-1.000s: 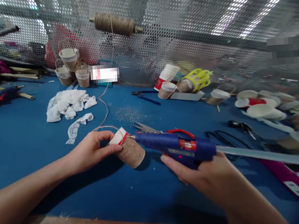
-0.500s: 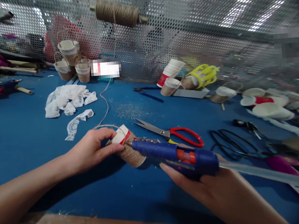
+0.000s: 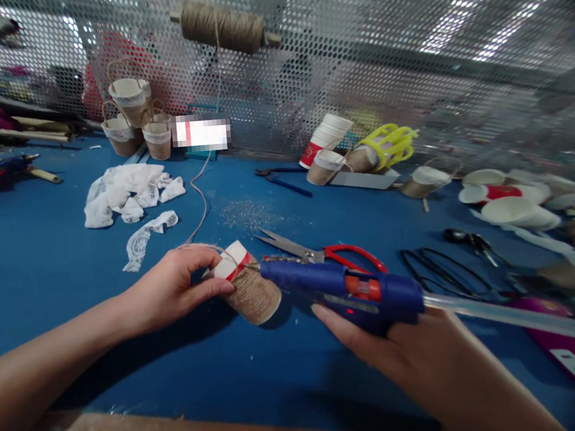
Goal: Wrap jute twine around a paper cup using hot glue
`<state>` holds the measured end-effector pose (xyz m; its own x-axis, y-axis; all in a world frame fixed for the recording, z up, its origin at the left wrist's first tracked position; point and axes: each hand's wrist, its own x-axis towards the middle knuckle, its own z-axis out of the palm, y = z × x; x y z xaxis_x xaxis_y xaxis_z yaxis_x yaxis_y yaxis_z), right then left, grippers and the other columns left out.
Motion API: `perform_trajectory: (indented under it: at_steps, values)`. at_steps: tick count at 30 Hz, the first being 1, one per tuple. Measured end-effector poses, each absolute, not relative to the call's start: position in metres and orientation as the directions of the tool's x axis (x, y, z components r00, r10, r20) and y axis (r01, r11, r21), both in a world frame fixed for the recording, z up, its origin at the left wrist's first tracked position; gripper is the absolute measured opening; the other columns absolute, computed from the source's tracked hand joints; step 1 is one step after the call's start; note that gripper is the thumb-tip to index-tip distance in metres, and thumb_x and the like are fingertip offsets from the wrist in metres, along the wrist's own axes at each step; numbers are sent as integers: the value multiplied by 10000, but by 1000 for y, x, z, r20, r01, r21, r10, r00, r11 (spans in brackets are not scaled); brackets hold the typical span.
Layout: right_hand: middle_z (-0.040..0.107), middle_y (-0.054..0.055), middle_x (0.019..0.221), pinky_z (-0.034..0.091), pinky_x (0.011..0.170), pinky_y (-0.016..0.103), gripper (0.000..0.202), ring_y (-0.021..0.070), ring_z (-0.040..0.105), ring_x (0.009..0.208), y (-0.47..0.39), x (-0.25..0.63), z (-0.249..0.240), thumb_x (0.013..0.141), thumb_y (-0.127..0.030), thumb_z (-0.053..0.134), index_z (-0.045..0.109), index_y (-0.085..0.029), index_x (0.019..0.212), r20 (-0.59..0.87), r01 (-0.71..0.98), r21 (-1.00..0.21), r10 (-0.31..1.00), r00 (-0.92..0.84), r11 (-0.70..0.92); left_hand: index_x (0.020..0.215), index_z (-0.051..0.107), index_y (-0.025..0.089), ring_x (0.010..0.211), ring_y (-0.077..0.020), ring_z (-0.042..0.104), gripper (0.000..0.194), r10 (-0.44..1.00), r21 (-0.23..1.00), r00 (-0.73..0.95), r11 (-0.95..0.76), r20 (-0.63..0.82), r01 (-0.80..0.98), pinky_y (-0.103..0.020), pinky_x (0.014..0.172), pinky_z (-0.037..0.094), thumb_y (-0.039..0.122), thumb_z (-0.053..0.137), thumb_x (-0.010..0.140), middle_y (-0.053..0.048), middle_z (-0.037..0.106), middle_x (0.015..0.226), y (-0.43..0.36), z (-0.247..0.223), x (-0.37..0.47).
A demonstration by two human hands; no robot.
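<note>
A paper cup (image 3: 253,296) lies tilted over the blue table, most of its wall wound with brown twine and a red and white band bare near its mouth. My left hand (image 3: 188,280) is closed on the cup's mouth end, thumb on the near side. The twine (image 3: 202,215) runs from that hand back toward the spool. My right hand (image 3: 408,359) is wrapped round a blue hot glue gun (image 3: 343,291), whose nozzle points left at the red band. A clear glue stick (image 3: 494,312) sticks out of the gun's back. Red-handled scissors (image 3: 315,250) lie behind it, partly covered.
White lace pieces (image 3: 131,188) lie at the left, near twine-covered cups with handles (image 3: 131,98). A twine spool (image 3: 221,27) hangs on the mesh. Pliers (image 3: 285,181), stacked paper cups (image 3: 331,136), a black cable (image 3: 431,274) and a purple power strip (image 3: 561,340) are also around.
The glue gun's nozzle has drawn slightly right, away from my left thumb, showing more of the cup. The twine loop above the cup's mouth now lies lower. My left hand keeps its grip.
</note>
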<state>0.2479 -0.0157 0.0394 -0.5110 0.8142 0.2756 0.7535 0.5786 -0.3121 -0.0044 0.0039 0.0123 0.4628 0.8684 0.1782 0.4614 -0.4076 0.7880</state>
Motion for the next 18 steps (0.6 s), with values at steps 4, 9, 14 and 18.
perform_trajectory:
  at_steps: [4,9,14,18]
  values:
    - [558,23,454,452,483,284,435,155,532,455,-18,249,37,854,-423,318,663,-251,651,263,767,-315,828,-495,559,746,566,147,752,-172,573,147,857,780,484,-422,176,463,-301,702,441,261,514,824,-53,626,795,6,13,-6]
    - [540,10,439,422,437,267,432,136,501,417,-18,247,39,851,-403,341,655,-236,605,233,778,-342,849,-474,527,759,583,137,791,-171,576,138,832,777,528,-442,169,447,-281,723,444,245,526,824,-56,632,818,8,14,-9]
    - [487,-30,399,388,398,240,339,101,436,364,-18,245,44,811,-376,457,573,-215,536,161,772,-427,879,-448,471,774,609,123,785,-169,572,134,808,765,569,-461,152,449,-268,716,445,224,534,821,-62,637,805,8,17,-12]
    - [504,-27,432,402,421,236,324,103,462,398,-16,244,44,794,-359,490,519,-215,505,142,767,-448,884,-446,459,813,624,121,802,-166,567,118,798,764,584,-467,148,445,-271,733,444,204,539,819,-66,633,834,9,18,-13]
